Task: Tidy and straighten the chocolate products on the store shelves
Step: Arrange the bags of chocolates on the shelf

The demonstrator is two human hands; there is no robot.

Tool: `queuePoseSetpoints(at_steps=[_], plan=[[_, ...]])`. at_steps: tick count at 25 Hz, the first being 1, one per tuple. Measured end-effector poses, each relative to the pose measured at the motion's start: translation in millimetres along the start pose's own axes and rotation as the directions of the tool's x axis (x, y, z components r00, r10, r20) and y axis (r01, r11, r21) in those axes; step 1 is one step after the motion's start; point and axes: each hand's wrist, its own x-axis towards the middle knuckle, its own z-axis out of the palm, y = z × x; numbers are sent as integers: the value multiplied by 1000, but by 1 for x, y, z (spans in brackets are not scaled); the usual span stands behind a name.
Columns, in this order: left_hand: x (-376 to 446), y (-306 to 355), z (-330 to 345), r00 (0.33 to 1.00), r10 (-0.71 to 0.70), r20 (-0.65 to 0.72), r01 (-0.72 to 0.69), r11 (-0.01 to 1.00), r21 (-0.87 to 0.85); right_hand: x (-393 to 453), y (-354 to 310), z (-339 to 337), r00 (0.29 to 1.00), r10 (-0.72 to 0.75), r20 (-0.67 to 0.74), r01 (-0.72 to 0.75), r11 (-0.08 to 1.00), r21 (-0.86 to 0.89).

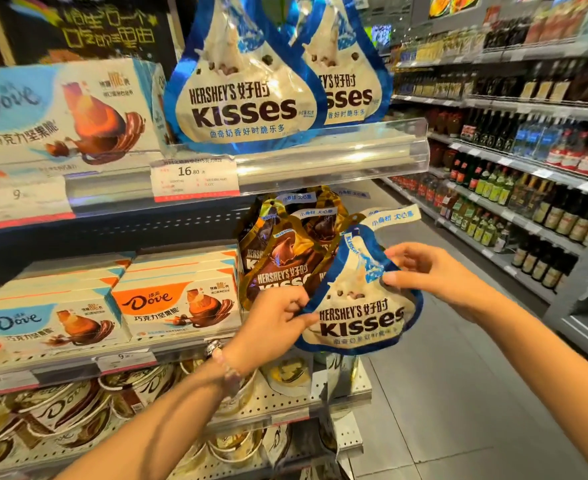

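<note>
Both arms reach toward twelve o'clock; left hand (274, 322) and right hand (424, 271) pinch closed, thumbs facing.

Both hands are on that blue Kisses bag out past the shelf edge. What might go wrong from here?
1. The blue Kisses bag is pinched only at its edges by the left hand and right hand, over the aisle floor; it may slip and fall.
2. Brown Kisses bags crowd just behind it; pushing it in there could knock them askew.
3. Matching blue bags sit on the shelf above, so it may get misfiled among the brown ones.
</note>
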Motion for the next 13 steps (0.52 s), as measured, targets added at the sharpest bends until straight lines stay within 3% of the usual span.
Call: queuePoseSetpoints(at_steps=[2, 3, 9, 11, 13], plan=[[-3, 10, -13, 999, 21, -27, -22, 999, -27, -4, -3, -5, 979, 12, 205, 1, 998, -63], [-3, 18, -20, 998, 34, -45, -35, 999, -32, -3, -8, -5, 974, -13, 228, 27, 998, -60], [1, 68, -73, 972, 161, -173, -164, 986, -5, 5, -69, 0, 963, -251, 97, 249, 968, 36], [4, 76, -92, 911, 280, -303, -256, 959, 118, 9, -88, -4, 956, -287, 54, 287, 958, -5], [10, 84, -112, 783, 495, -377, -335, 846, 414, 13, -108, -12, 946, -324, 16, 324, 944, -57]])
